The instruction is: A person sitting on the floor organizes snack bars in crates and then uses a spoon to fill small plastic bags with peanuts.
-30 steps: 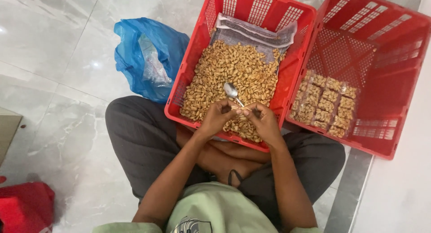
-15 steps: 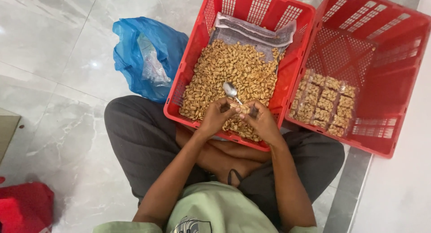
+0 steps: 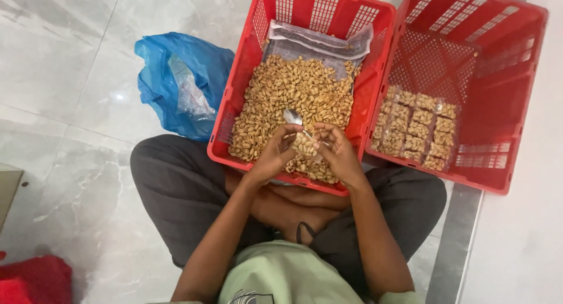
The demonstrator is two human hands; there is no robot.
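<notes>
Nuts in a small clear packet (image 3: 304, 144) are gripped by both the left hand (image 3: 274, 154) and right hand (image 3: 339, 154) over the crate's near edge (image 3: 275, 176). Spillage could be caused if the packet is tilted.

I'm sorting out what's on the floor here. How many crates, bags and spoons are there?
Red crates: 2
Blue plastic bag: 1
Metal spoon: 1
Total: 4

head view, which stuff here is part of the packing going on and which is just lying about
In use:
- left hand and right hand, both gripping a small clear packet of nuts
- spoon
- loose nuts in the red crate
- filled packets in the second crate

Lying about:
- blue plastic bag
- red thing at lower left
</notes>
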